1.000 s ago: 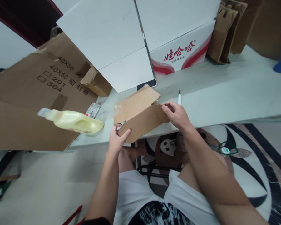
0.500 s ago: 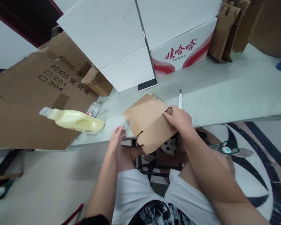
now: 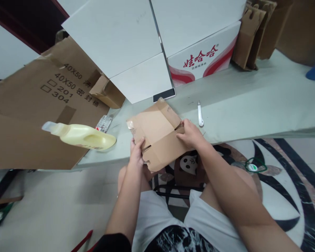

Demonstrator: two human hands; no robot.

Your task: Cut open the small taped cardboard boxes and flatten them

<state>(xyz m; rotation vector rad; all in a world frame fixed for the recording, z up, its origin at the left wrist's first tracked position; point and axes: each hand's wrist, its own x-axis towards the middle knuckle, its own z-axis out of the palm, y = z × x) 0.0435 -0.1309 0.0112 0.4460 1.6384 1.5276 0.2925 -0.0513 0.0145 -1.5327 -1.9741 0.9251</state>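
Observation:
A flattened brown cardboard piece (image 3: 157,127) with slits and creased flaps is held over the table's front edge. My left hand (image 3: 137,151) grips its left side, thumb on top and fingers underneath. At the right side my right hand (image 3: 190,134) pinches the cardboard near a slit. To the right of that hand lies a white utility knife (image 3: 200,114) on the table. The cardboard's far corner reaches close to a phone (image 3: 164,95) lying in front of the white boxes.
A pale yellow bottle (image 3: 81,135) lies on its side at the left, beside a small clear packet (image 3: 104,123). White cartons (image 3: 199,63) and a large brown carton (image 3: 42,115) stand behind. Folded cardboard (image 3: 249,38) leans at the back right of the green-covered table (image 3: 252,101).
My left hand has come in from beside the cardboard and taken hold of its left edge. The cardboard and my right hand have shifted left, and the whole utility knife now shows.

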